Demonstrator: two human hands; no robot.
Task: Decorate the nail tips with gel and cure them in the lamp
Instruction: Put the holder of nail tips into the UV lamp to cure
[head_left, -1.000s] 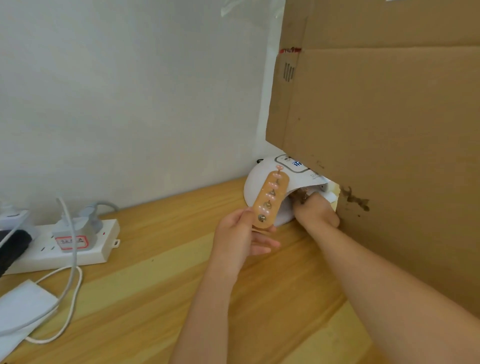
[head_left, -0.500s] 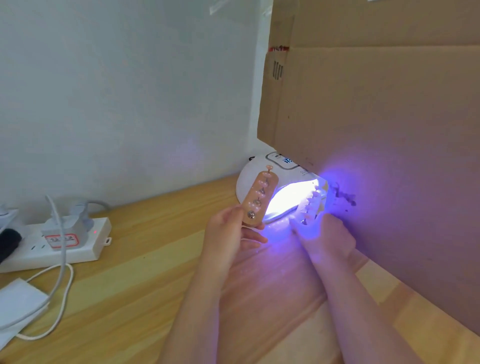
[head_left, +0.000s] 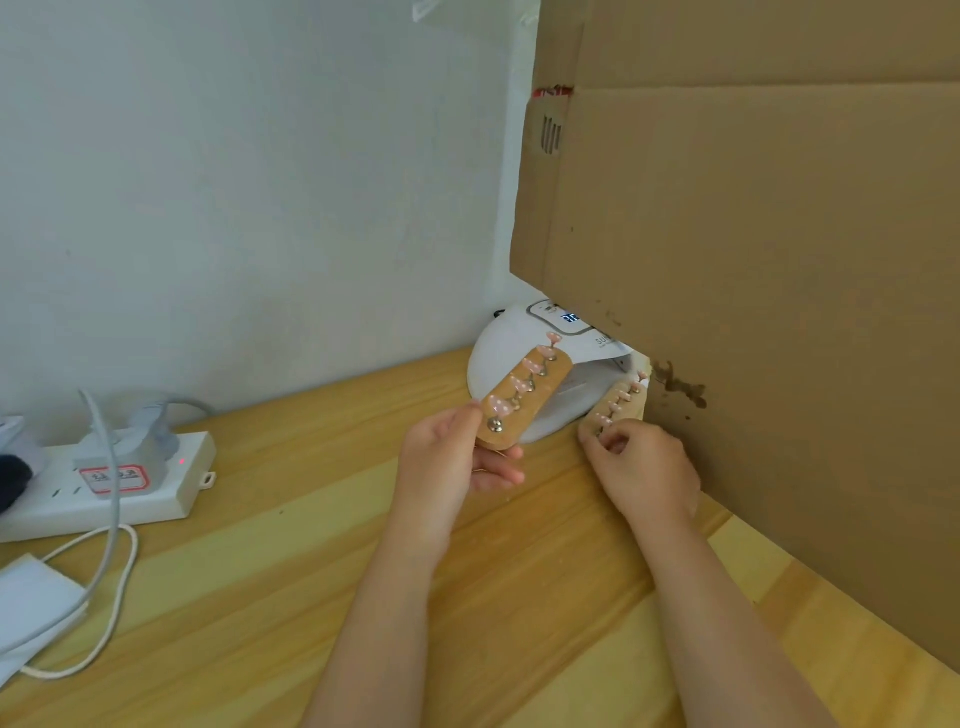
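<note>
A white curing lamp (head_left: 498, 358) stands on the wooden table against the wall, half hidden behind a cardboard sheet; its inside is dark. My left hand (head_left: 449, 457) pinches the near end of a tan wooden holder (head_left: 524, 402) carrying several pink nail tips on metal stands, lifted in front of the lamp. My right hand (head_left: 641, 470) grips the near end of a second tan holder (head_left: 621, 402) with pale tips, which lies at the lamp's mouth, its far end still inside.
A tall cardboard sheet (head_left: 753, 312) walls off the right side close to my right hand. At the left lie a white power strip (head_left: 130, 483) with plugs, white cables (head_left: 111, 561) and a white adapter (head_left: 31, 603). A white wall runs behind.
The lamp's purple light, on half a second ago, is off. My right hand has drawn the second holder out to the lamp's mouth. My left hand still holds its holder up.
</note>
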